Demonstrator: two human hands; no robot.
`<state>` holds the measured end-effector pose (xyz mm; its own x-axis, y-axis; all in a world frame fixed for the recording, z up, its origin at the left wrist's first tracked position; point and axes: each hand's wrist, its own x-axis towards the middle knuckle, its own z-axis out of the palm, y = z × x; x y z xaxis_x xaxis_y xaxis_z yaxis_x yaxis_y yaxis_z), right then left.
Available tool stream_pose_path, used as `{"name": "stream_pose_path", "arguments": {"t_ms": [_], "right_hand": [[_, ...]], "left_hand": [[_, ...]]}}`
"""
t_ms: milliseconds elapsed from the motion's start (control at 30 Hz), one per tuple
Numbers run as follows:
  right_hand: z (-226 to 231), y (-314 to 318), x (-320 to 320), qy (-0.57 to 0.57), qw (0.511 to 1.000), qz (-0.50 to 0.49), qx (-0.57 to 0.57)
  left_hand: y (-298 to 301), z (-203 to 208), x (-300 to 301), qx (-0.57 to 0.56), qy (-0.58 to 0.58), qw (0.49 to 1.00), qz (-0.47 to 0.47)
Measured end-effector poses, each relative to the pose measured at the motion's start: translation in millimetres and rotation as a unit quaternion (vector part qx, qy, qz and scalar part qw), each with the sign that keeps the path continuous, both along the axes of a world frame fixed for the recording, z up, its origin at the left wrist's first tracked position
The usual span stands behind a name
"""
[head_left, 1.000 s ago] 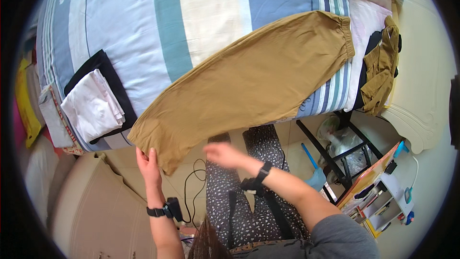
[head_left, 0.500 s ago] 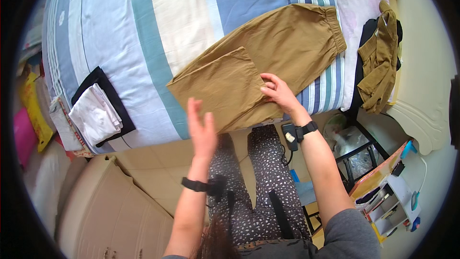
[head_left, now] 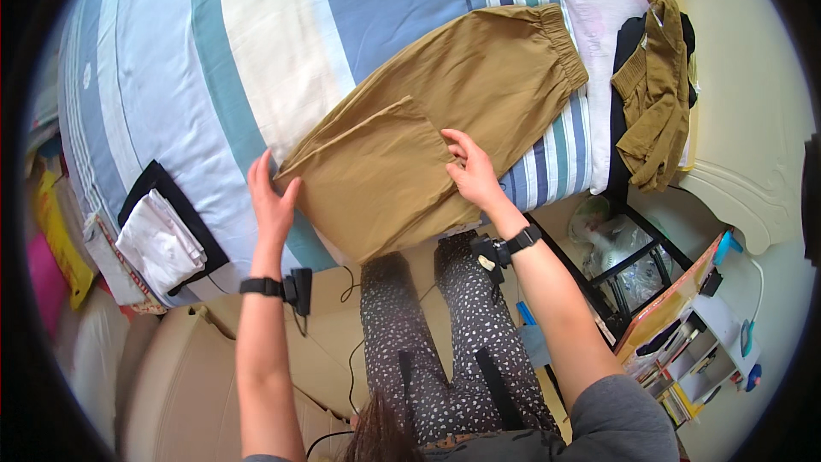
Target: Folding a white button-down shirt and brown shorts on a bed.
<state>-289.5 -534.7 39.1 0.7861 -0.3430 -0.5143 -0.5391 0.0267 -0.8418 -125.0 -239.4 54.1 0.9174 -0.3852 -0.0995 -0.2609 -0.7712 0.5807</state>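
Note:
A pair of brown trousers (head_left: 505, 64) lies across the bed, its elastic waistband at the far right. One leg is folded back over, and its cuff end lies on top in the middle. At the left fold of the trousers is my left hand (head_left: 274, 205), thumb spread from the fingers, with nothing in its grasp. My right hand (head_left: 472, 173) rests by the cuff edge of the folded leg. Its thumb and fingers are apart, the fingertips at the cloth.
The striped bedspread (head_left: 256, 43) lies beneath. Folded white cloth (head_left: 162, 239) sits on folded black cloth (head_left: 137, 188) at the left. More brown clothing (head_left: 654, 111) is heaped by the headboard (head_left: 753, 162). A black-framed stool (head_left: 599, 287) and a small shelf (head_left: 710, 342) stand at the lower right.
My left hand has moved left, from over the front of the trousers to their left fold. My right hand stays by the cuff. The whole view has shifted slightly.

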Motion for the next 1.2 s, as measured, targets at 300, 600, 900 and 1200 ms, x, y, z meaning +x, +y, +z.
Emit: {"name": "stream_pose_path", "arguments": {"t_ms": [300, 600, 900, 1200], "right_hand": [[30, 10, 17, -0.063, 0.940, 0.100, -0.321], [9, 71, 12, -0.099, 0.880, 0.306, -0.349], [43, 165, 19, -0.150, 0.955, 0.203, 0.154], [32, -82, -37, -0.107, 0.807, -0.178, 0.553]], "left_hand": [[17, -23, -108, -0.313, 0.452, 0.765, 0.336], [38, 63, -107, -0.332, 0.381, 0.805, 0.310], [2, 214, -123, -0.294, 0.301, 0.857, 0.298], [-152, 111, -159, -0.203, 0.355, 0.912, -0.009]]}}
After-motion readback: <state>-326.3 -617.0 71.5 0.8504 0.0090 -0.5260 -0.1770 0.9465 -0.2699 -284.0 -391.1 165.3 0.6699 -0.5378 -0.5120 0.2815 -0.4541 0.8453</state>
